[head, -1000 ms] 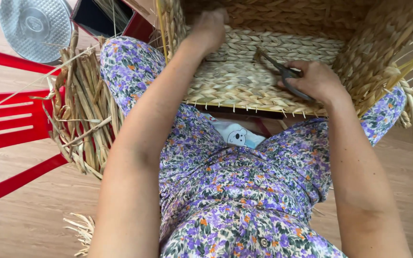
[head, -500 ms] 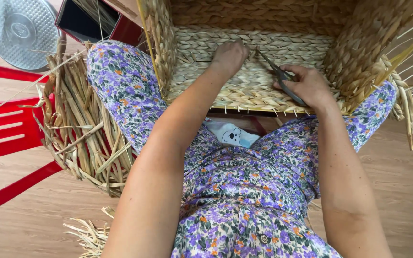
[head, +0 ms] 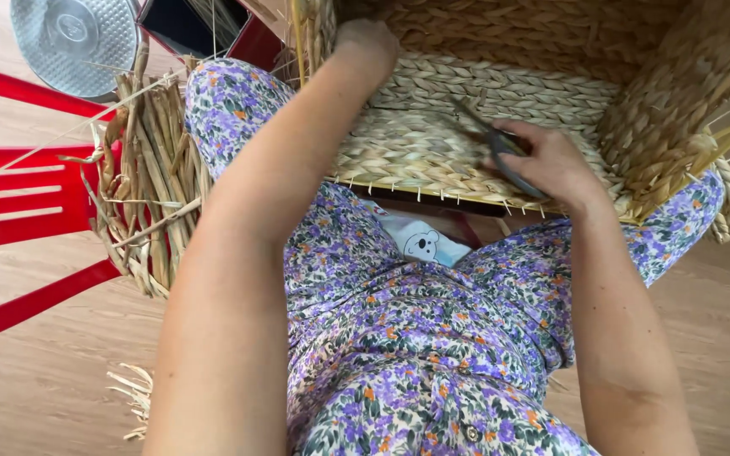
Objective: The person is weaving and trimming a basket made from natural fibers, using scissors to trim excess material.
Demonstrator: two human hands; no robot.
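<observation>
The left hand (head: 368, 44) is gripping the far wall of the basket (head: 433, 143) lying across the lap, the right hand (head: 542, 160) is clutching scissors (head: 493, 142) inside it; the basket looks light, stiff, best held by its walls.

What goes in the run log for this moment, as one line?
left hand: gripping woven basket wall | right hand: holding scissors over basket weave | basket: on lap | loose straw bundle: beside left leg

A dark rectangular screen-like panel (head: 181, 24) lay at the top left, partly hidden beside a red frame. No packages, labels or signs appeared.
</observation>
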